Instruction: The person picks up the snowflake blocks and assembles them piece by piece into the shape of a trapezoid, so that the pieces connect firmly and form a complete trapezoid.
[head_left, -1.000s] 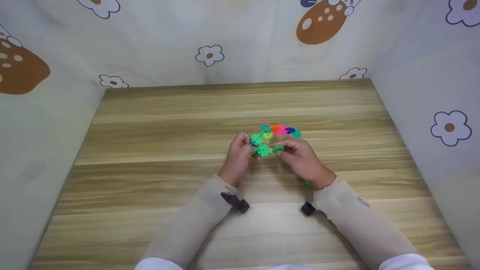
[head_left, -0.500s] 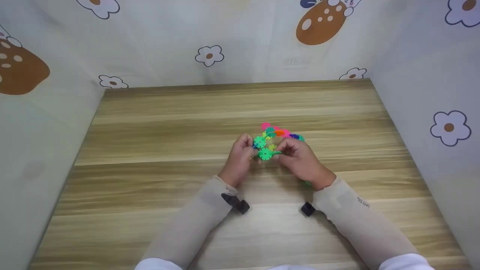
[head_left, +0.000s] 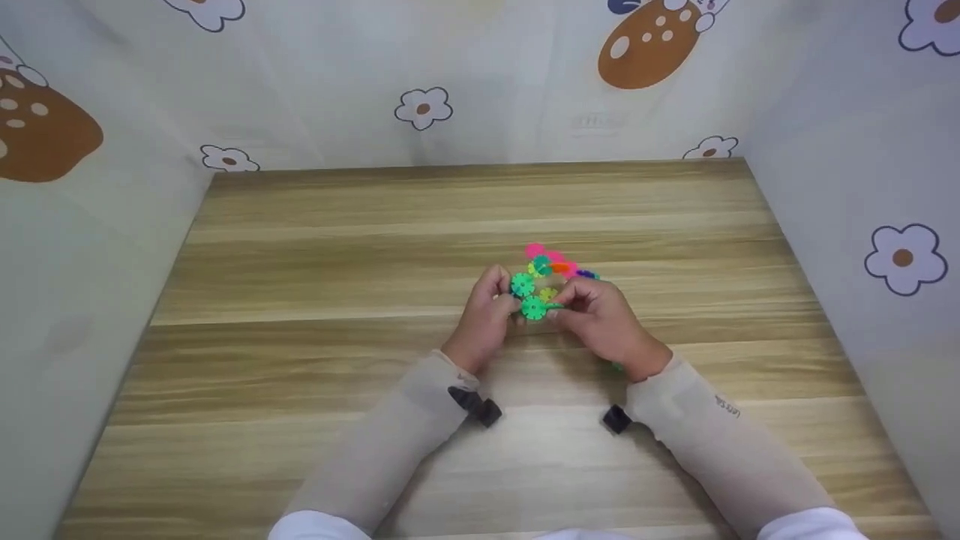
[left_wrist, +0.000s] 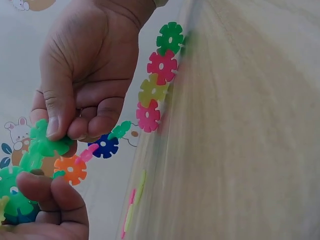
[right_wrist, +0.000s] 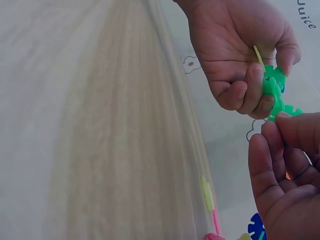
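My left hand (head_left: 486, 311) grips a chain of linked plastic snowflake discs by its near end, where two green discs (head_left: 533, 307) show beside the thumb. From the other side my right hand (head_left: 606, 322) pinches a green disc (left_wrist: 50, 140) between thumb and fingers; it sits right against the left hand's green ones. The hands are close together, above the middle of the table. More linked discs trail behind the fingers, among them an orange disc (left_wrist: 70, 171) and a dark blue disc (left_wrist: 103, 146). My left fingers partly hide the held pieces.
On the wooden table (head_left: 315, 255) other linked discs stretch past the hands, including a pink disc (left_wrist: 161, 66) and a yellow disc (left_wrist: 152, 91). A green disc (head_left: 617, 366) peeks out beneath the right wrist. Patterned cloth walls (head_left: 495, 90) enclose the table's back and sides.
The held green discs have shifted slightly right and towards me, together with the left hand. The disc in my right fingers has turned from showing its face to nearly edge-on.
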